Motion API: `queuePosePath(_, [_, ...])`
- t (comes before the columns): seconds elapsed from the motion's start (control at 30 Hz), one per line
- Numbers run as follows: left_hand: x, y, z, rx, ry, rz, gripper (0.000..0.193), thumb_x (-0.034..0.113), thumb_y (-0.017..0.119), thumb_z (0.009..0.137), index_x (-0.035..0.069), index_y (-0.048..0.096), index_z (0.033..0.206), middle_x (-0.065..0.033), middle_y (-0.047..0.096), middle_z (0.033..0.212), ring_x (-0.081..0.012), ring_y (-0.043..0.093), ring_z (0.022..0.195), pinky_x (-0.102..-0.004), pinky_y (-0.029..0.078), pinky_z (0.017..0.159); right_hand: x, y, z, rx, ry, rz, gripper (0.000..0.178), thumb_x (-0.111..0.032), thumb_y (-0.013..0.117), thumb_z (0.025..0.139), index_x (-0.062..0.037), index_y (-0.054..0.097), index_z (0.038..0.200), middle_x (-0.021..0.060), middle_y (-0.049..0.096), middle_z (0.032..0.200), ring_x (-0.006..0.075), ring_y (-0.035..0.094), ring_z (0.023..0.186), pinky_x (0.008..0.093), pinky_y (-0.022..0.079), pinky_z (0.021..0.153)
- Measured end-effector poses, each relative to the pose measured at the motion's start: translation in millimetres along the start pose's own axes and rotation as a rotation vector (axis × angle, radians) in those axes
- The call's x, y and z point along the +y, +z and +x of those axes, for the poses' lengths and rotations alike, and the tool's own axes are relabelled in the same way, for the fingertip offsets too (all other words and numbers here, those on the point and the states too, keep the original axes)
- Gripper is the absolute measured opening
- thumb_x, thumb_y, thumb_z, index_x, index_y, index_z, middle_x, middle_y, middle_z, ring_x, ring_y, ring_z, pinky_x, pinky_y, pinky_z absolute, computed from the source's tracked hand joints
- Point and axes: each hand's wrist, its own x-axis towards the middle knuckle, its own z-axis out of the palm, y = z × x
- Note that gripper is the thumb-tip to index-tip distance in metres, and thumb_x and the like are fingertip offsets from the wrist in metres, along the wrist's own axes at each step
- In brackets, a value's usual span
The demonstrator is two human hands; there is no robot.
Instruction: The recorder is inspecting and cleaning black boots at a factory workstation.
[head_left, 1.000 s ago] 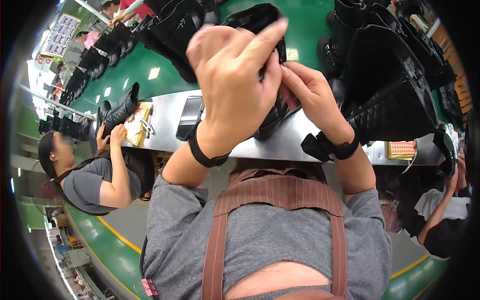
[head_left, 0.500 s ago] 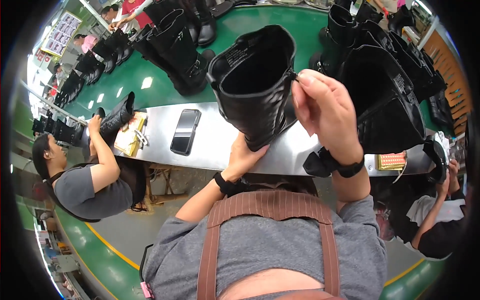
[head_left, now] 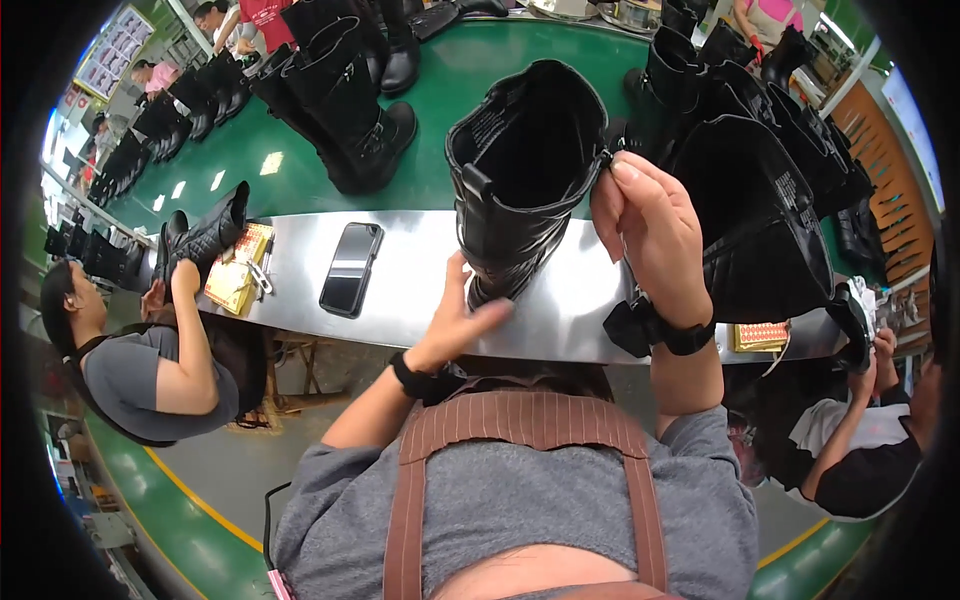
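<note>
Centrally, a black boot (head_left: 515,225) is positioned in front of the person, above the metal strip (head_left: 410,290) along the near edge of the green table (head_left: 490,120). Its long axis runs roughly upright, with the opening facing up toward the head camera; the foot is mostly hidden beneath the shaft, so its seating on the strip cannot be confirmed.

The right hand (head_left: 655,225) is located at the top end, right side. Thumb and forefinger are closed in a pinch on a small dark piece (head_left: 607,158) at the rim, too small to identify. The left hand (head_left: 450,318) is located at the bottom end, left side, with thumb and fingers spread wide. It lies against or just beside the lower shaft; blur prevents confirming contact, and no grip is visible. The shaft therefore lies between the hands: the right is nearer the rim, the left nearer the ankle.

Left of the boot, a phone (head_left: 351,268) lies flat on the strip. To the right, a second open boot (head_left: 765,255) leans beside the right wrist. Farther left, a co-worker (head_left: 150,365) handles a quilted boot (head_left: 218,235).
</note>
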Motion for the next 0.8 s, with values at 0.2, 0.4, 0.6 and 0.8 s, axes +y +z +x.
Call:
queuePosePath(0.2, [116.9,-65.1,126.0,-0.019,0.237,-0.219,0.062,0.039,0.058,0.095,0.002,0.044,0.144,-0.0105,0.059,0.131,-0.0214,0.051,0.125,-0.0365,0.035,0.108,1.6,0.7,-0.3,-0.020,0.027,0.108,0.037,-0.024,0.041,0.104,-0.0052,0.049,0.074,0.0041,0.050,0.063,0.0100,0.047,0.051,0.0233,0.037,0.052])
queuePosePath(0.4, [202.2,-32.7,215.5,-0.600,0.057,0.180,0.063,0.001,0.068,0.088,0.002,0.040,0.145,-0.0156,0.067,0.110,-0.0159,0.064,0.097,-0.0278,0.053,0.085,5.4,-0.6,-5.5,0.037,0.007,0.148,0.035,-0.023,0.040,0.105,-0.0045,0.047,0.076,0.0050,0.047,0.063,0.0115,0.044,0.051,0.0244,0.036,0.050])
queuePosePath(0.6, [196.0,-46.4,227.0,-0.727,-0.050,-0.024,0.069,-0.007,0.064,0.087,0.004,0.037,0.149,-0.0122,0.070,0.099,-0.0109,0.064,0.085,-0.0238,0.052,0.076,10.5,-5.8,-11.9,0.169,-0.035,0.322,0.033,-0.025,0.041,0.103,-0.0088,0.042,0.074,0.0034,0.042,0.061,0.0113,0.038,0.049,0.0246,0.030,0.045])
queuePosePath(0.8, [195.8,-42.2,216.4,-0.668,0.160,0.265,0.062,-0.002,0.068,0.088,0.008,0.046,0.145,-0.0055,0.070,0.086,-0.0091,0.063,0.079,-0.0229,0.051,0.071,10.4,-1.5,-10.9,0.178,-0.004,0.332,0.033,-0.025,0.041,0.103,-0.0106,0.040,0.074,0.0029,0.043,0.062,0.0108,0.036,0.048,0.0242,0.030,0.045])
